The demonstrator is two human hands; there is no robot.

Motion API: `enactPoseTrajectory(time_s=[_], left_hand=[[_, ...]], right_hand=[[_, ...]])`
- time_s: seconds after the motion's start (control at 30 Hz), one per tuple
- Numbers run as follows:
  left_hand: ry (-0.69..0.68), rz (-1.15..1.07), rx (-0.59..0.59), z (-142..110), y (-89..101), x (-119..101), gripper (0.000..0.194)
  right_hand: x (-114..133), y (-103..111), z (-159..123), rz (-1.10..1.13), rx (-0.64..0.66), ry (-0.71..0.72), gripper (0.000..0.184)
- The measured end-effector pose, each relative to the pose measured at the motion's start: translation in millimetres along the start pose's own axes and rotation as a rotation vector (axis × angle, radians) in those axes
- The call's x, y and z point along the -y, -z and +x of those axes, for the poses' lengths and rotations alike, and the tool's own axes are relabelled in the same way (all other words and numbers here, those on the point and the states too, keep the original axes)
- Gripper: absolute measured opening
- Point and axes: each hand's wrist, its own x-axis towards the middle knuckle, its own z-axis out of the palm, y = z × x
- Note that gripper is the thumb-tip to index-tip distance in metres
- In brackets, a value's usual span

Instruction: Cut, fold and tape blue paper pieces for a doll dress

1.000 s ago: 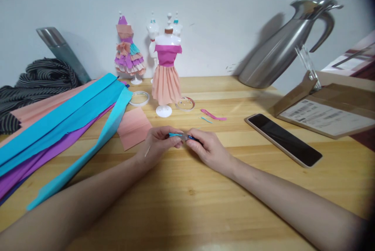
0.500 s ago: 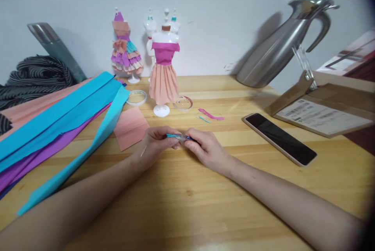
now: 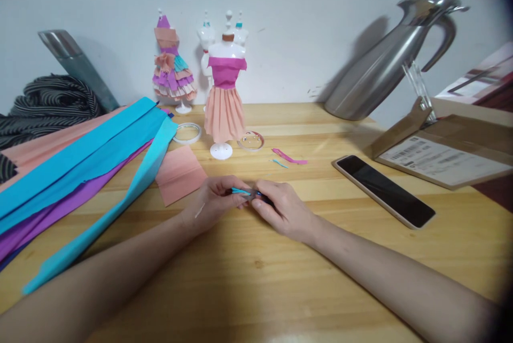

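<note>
Between the fingertips of my left hand (image 3: 212, 201) a small blue piece of crepe paper (image 3: 239, 191) is pinched. My right hand (image 3: 286, 209) is closed round small dark-handled scissors (image 3: 256, 194), their blades pointing left and touching the blue piece. Most of the handles are hidden by my fingers. Beyond my hands stands a white mannequin (image 3: 221, 151) in a magenta top (image 3: 224, 73) and a pleated peach skirt (image 3: 224, 116). A peach paper square (image 3: 179, 174) lies by my left hand. Pink scraps (image 3: 290, 157) and a thin blue scrap (image 3: 280, 163) lie beyond my right hand.
Long blue crepe strips (image 3: 100, 156) spread over the left side. Two tape rolls (image 3: 187, 133) flank the mannequin. A phone (image 3: 382, 191), a cardboard box (image 3: 444, 150) and a steel jug (image 3: 372, 70) occupy the right. Another dressed mannequin (image 3: 173, 62) stands behind.
My hands have come slightly nearer to me, and the scissors and blue piece have tilted a little. The view has shifted slightly. My grip on both things is the same.
</note>
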Motion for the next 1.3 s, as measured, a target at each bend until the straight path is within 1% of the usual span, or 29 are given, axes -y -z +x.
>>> enactPoseTrajectory(time_s=[0.17,0.23,0.3,0.37,0.47,0.53,0.6,0.77,1.07,1.2,1.27,1.3], left_hand=[[-0.051,0.037,0.039,0.1,1.4,2.7,0.008],[-0.084,0.033,0.053,0.0,1.7,3.8,0.007],[-0.089,0.003,0.067,-0.1,2.0,4.6,0.007],[-0.059,-0.042,0.086,0.0,2.5,4.8,0.009],[0.028,-0.104,0.13,0.9,4.5,3.9,0.015],[0.092,-0.11,0.173,1.9,6.8,3.3,0.018],[0.12,-0.101,0.214,2.8,9.4,3.0,0.019],[0.125,-0.09,0.256,4.1,12.3,2.9,0.018],[0.116,-0.089,0.278,5.1,14.3,6.0,0.02],[0.124,-0.045,0.307,5.7,15.9,7.5,0.022],[0.138,-0.033,0.315,5.4,16.3,7.9,0.021],[0.141,-0.037,0.306,5.1,16.2,7.9,0.021]], right_hand=[[-0.2,-1.2,-1.5,-0.015,0.016,0.032,0.018],[-0.7,-1.6,-2.2,-0.022,0.027,0.042,0.022],[-0.9,-1.8,-2.8,-0.031,0.027,0.056,0.028],[-0.8,-1.9,-3.1,-0.042,0.011,0.075,0.031],[-0.7,-1.5,-2.8,-0.072,-0.016,0.122,0.032],[-0.6,-1.0,-2.2,-0.099,-0.02,0.161,0.033],[-0.6,-0.5,-1.6,-0.12,-0.02,0.194,0.034],[0.3,0.0,-1.0,-0.136,-0.026,0.242,0.036],[-1.1,1.3,-1.3,-0.079,0.027,0.242,0.035],[-1.6,1.3,-1.0,-0.077,0.022,0.278,0.035],[-1.2,1.3,-1.1,-0.003,0.022,0.265,0.036],[-1.2,1.3,-1.2,0.063,0.007,0.225,0.036]])
